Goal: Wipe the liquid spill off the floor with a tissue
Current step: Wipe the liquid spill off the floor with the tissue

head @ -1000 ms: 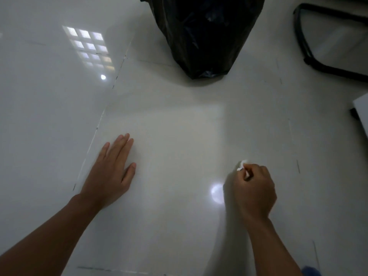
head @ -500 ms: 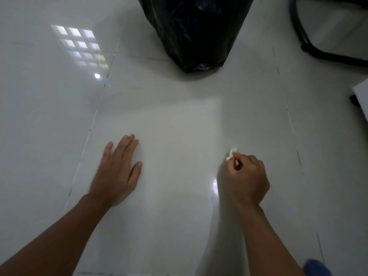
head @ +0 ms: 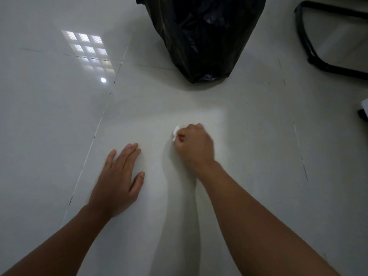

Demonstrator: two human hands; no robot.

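Your right hand (head: 194,147) is clenched into a fist around the tissue (head: 175,132), and only a small white wad of it pokes out at the thumb side, up and to the left of the knuckles. That wad is right down at the floor (head: 249,160), though you can't quite tell from here whether it is pressed flat or just skimming. So the grip has the tissue, and the tissue leads the fist, pointing away from you toward the black bin bag (head: 201,36).

Your left hand (head: 117,180) holds nothing: palm down, fingers spread, flat on the tile just beside the right one, looking like a prop for your weight. The right hand is plainly the one doing the wiping, and it is the nearer of the two to any ground ahead.

As for the spill itself, no puddle or streak shows. The tile is glossy and pale, with window glare (head: 87,50) off to the left, so a thin wet film could easily hide in the shine. My read is that the wiping is well along, but check at a low angle before calling it done.

The surface is smooth tile with thin grout lines (head: 95,134), so the wad should glide easily. Room is open on both sides; the bag sits well ahead, and a black chair base (head: 310,48) is far off to the right.
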